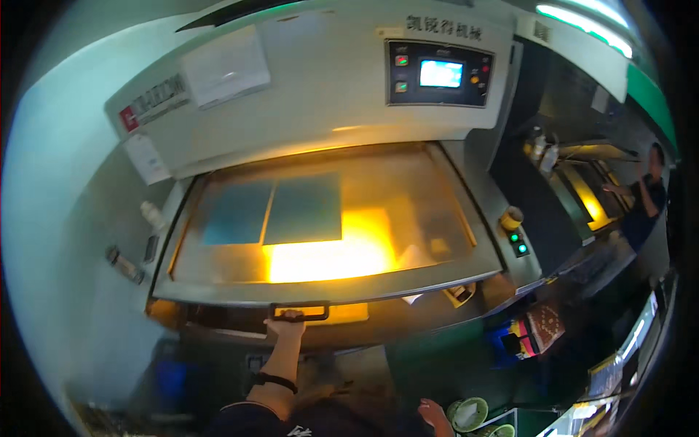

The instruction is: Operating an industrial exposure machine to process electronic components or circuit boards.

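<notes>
My left hand (289, 320) is closed around the left part of a dark rectangular handle (313, 312) on the front edge of a large machine tray (218, 291). A dark band circles that wrist. Two blue-green sheets (302, 209) (237, 213) lie side by side on the tray's framed surface, left of its middle. Bright yellow light glows at the front of this surface and overlaps the right sheet's near edge. Low at the bottom edge, my right hand (431, 413) hangs away from the machine, beside a green basket (468, 414); its fingers are too unclear to read.
A control panel (440, 74) with a lit screen is on the machine's upper front. Green-lit buttons (518, 242) and a yellow roll (512, 217) sit on the right ledge. Boxes (535, 331) stand lower right. Another person (644, 197) works at a similar machine far right.
</notes>
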`<action>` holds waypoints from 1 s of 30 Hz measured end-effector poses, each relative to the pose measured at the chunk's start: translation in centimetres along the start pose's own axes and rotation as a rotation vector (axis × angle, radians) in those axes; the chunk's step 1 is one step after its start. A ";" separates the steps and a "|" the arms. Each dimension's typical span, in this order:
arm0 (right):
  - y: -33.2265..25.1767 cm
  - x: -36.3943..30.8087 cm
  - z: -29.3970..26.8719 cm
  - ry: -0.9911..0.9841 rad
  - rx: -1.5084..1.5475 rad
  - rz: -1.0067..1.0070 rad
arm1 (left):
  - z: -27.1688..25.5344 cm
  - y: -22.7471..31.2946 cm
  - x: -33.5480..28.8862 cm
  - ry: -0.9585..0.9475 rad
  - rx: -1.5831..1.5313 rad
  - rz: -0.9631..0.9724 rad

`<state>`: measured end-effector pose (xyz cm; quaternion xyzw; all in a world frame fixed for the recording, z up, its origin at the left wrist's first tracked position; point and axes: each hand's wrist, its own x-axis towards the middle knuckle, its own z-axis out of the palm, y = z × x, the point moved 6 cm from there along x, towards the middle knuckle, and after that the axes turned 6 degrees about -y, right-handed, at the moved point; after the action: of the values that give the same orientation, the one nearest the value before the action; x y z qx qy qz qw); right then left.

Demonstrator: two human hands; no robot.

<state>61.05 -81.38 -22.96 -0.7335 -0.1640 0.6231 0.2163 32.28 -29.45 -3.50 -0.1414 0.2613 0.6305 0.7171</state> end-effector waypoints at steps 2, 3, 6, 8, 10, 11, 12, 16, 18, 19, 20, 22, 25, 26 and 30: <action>-0.6 0.0 -0.1 -0.031 -0.118 -0.035 | 1.7 0.1 -6.2 0.080 0.121 0.057; 2.3 2.4 -0.3 -0.064 -0.220 -0.075 | 2.8 -0.2 -8.1 0.082 0.112 0.066; -1.4 3.3 0.2 -0.170 -0.450 -0.068 | 2.7 2.3 -11.2 -0.084 0.184 0.070; -3.7 2.5 0.7 -0.191 -0.550 0.005 | 6.6 2.2 -15.3 -0.124 0.040 0.000; -5.9 3.7 0.8 -0.107 -0.473 -0.123 | 10.7 2.6 -17.3 -0.222 0.031 -0.004; -8.1 3.4 1.2 -0.066 -0.367 -0.131 | 12.8 3.0 -18.1 -0.327 0.030 -0.016; -10.7 3.0 1.5 -0.081 -0.388 -0.132 | 14.3 3.4 -18.8 -0.320 0.021 0.007; -27.9 -2.0 2.8 -0.076 -0.050 -0.693 | 22.1 4.2 -20.6 -0.821 0.045 -0.062; -37.2 -6.4 3.8 0.055 -0.174 -0.741 | 24.8 4.8 -21.0 -1.029 0.056 -0.099; -41.0 -7.0 4.4 0.055 -0.184 -0.872 | 26.3 4.9 -21.1 -1.155 0.154 -0.111; -44.6 -7.5 5.1 0.056 -0.192 -1.003 | 27.9 4.9 -21.0 -1.280 0.254 -0.125; -51.1 -6.9 7.0 0.116 -0.384 -0.867 | 30.8 5.3 -20.9 -1.415 0.381 -0.130; -55.9 2.9 7.2 0.414 -0.746 -1.040 | 34.8 4.8 -20.5 -1.413 0.477 -0.239; -57.6 4.8 7.4 0.519 -0.835 -1.014 | 35.8 5.2 -20.1 -1.418 0.544 -0.296; -59.0 9.7 6.0 0.792 -1.100 -0.518 | 36.0 7.5 -13.1 -2.044 1.275 -0.368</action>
<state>58.47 -25.41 -1.16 -0.8444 -0.5315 0.0667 0.0001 31.15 -19.91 34.30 0.7627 -0.1848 0.0992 0.6119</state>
